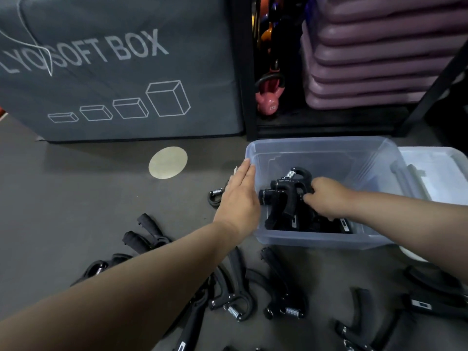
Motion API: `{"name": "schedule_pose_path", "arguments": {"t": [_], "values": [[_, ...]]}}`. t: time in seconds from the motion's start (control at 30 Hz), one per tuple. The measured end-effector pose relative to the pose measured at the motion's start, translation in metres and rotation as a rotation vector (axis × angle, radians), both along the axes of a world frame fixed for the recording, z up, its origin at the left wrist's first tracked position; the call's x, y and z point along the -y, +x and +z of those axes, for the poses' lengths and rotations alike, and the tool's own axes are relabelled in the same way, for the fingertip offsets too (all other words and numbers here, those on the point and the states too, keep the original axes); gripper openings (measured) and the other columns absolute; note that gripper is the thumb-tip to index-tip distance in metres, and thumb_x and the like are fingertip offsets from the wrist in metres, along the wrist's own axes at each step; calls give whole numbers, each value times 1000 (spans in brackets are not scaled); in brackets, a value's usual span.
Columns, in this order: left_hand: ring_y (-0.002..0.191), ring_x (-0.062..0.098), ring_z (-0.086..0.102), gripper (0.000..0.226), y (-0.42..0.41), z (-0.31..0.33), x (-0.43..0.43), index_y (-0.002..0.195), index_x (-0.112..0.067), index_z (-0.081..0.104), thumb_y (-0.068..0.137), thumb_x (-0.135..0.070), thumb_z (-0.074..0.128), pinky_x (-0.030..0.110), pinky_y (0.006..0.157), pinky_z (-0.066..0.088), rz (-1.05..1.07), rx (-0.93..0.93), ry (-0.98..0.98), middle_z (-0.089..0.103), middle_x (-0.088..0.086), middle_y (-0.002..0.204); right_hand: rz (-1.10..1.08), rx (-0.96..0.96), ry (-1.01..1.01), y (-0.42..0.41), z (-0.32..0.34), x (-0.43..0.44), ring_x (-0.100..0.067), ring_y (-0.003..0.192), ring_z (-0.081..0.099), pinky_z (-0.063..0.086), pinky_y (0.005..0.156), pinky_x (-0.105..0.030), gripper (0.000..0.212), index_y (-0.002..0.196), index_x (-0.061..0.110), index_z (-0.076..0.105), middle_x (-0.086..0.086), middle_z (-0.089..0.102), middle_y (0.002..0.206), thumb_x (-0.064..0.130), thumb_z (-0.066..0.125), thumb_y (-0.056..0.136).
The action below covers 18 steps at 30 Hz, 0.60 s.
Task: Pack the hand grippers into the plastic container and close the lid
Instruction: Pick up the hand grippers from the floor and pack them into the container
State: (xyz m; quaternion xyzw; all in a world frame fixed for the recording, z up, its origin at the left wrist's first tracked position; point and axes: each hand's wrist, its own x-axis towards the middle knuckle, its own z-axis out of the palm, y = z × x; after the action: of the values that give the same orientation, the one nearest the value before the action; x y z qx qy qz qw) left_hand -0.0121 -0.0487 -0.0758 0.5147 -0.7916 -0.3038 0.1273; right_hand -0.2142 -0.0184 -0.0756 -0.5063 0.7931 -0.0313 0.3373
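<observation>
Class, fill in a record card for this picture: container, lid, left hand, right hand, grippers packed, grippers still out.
container: clear plastic container, open, standing on the floor
lid: lid off, lying to the container's right
left hand: left hand flat against the container's left side
right hand: right hand inside, holding the top gripper
packed: several packed grippers
still out: many loose grippers on the floor in front

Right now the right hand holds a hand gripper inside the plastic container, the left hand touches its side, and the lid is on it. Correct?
Not quite: the lid is off, lying beside the open plastic container. The head view shows this; the right hand, hand gripper and left hand are as stated.
</observation>
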Motion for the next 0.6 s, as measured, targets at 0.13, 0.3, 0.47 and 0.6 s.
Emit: {"name": "schedule_pose_path", "arguments": {"t": [0.13,0.3,0.47,0.6], "values": [[149,3,-3,66,2,-2,1,157,-21,12,96,-1,28,32,123,7,-3,-33,0,-1,-20,162,8,12,24,15,-2,5,-25,42,57,39,46,-21,25,75,8,49,-11,60,61,19,44,97],[149,3,-4,67,3,-5,1,157,-21,12,96,0,29,33,123,8,-10,-54,-1,-2,-20,162,11,20,36,28,-12,10,-29,52,60,45,48,-25,24,76,4,51,-14,58,60,15,43,96],[149,1,-4,67,3,-7,2,157,-22,13,96,0,29,33,123,8,0,-79,9,-1,-22,161,-2,-14,59,33,-20,12,-30,47,64,47,44,-24,21,83,4,46,-20,50,98,20,44,96],[149,2,-2,65,4,-6,1,157,-22,14,96,-2,27,33,123,8,-1,-91,11,1,-21,162,-14,30,126,33,-19,12,-32,46,67,58,55,-31,20,98,1,44,-18,45,106,21,44,97]]}}
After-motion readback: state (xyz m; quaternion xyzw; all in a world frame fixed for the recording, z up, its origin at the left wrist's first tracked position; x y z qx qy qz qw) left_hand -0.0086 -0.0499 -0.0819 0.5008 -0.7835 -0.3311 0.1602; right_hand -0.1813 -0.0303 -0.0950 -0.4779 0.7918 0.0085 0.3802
